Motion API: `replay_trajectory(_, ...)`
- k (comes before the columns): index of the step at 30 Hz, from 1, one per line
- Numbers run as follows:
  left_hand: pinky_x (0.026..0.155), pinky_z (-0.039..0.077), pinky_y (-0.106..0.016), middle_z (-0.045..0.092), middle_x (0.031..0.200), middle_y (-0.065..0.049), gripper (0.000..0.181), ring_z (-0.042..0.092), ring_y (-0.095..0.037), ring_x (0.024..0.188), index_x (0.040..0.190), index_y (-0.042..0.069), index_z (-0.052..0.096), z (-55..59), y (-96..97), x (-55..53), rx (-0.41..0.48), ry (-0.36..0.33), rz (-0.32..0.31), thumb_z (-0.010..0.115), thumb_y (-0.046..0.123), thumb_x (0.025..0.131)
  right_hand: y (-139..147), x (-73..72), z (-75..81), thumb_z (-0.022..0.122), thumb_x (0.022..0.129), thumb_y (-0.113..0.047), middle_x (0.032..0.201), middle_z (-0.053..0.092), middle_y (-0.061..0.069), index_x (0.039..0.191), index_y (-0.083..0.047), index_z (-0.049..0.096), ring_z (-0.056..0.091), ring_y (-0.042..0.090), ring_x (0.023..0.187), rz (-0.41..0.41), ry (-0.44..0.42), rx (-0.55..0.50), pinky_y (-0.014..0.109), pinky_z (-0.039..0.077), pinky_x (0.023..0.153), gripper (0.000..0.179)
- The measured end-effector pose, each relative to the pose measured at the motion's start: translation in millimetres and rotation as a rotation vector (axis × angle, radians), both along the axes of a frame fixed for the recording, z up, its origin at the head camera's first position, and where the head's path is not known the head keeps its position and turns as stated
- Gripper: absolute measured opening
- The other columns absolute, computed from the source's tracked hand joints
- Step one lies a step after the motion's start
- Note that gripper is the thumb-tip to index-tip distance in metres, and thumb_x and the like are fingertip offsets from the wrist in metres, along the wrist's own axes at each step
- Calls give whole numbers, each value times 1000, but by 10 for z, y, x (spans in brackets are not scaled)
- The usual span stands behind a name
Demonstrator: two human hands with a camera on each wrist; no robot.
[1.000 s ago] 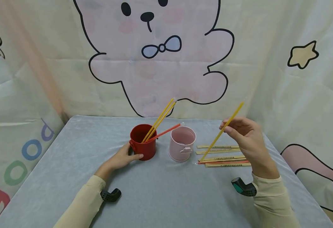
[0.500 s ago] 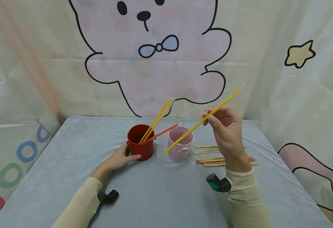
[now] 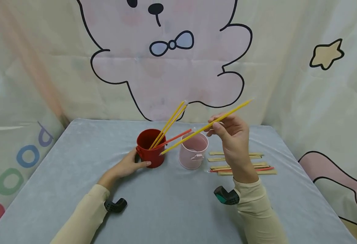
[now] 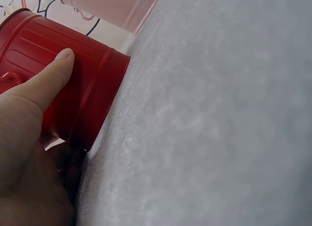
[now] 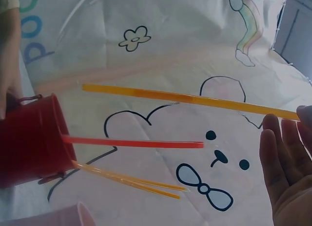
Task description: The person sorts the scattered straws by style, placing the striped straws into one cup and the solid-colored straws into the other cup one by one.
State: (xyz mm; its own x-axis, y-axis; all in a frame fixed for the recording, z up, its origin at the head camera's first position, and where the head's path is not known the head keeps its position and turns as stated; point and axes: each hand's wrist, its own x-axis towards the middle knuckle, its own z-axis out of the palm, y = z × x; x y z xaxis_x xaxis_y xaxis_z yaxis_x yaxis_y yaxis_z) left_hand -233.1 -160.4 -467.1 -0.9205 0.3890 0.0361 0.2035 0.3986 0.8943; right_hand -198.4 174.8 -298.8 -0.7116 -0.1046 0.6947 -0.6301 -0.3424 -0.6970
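Note:
My left hand [image 3: 126, 166] holds the small red bucket [image 3: 152, 157] low on its side; in the left wrist view the thumb lies across its ribbed wall [image 4: 92, 84]. Two yellow straws [image 3: 173, 120] and a red straw [image 3: 178, 136] lean out of that bucket to the right. Between thumb and fingertips, my right hand [image 3: 235, 139] pinches a yellow straw [image 3: 196, 131] in a clear wrapper, slanted with its lower end by the red bucket's right side. In the right wrist view this held straw [image 5: 165, 96] appears above the red one, apart from the bucket's mouth.
A pink bucket [image 3: 189, 158] stands right of the red one, partly behind the held straw. Several paper-wrapped straws [image 3: 262, 171] and a red straw [image 3: 267, 168] lie on the blue-grey tablecloth [image 3: 172, 206], partly behind my right forearm. A printed cloth [image 3: 270, 78] hangs behind the table.
My right hand has carried the yellow straw leftward from over the paper-wrapped straws, tilting it flatter, its lower end now at the red bucket. My left hand keeps its hold.

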Motion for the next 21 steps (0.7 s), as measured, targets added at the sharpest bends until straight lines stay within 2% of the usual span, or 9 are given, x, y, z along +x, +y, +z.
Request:
replay_trajectory(4,124,18,-65,39,158,-15,78,29,-36,149,154,8,33,-29,27,44,6,-21,-5,75,29,92,-48,7,-91,63,95,4,98,74,1,105,-9,71,74,16,80,12,-22,42,26,61,70,18)
replay_trajectory(10,124,19,-65,40,158,-14,78,29,-36,149,155,8,32,-36,46,55,0,-19,6,75,29,92,-110,1,-161,58,94,12,100,74,2,105,-8,71,75,18,80,31,-45,64,26,62,69,26)
replay_trajectory(21,124,18,-64,38,159,-15,78,28,-36,151,155,8,32,50,17,45,-10,-21,10,74,30,93,-122,-52,-125,59,95,10,99,73,-1,104,-11,71,73,13,82,-52,-49,41,26,61,67,26)
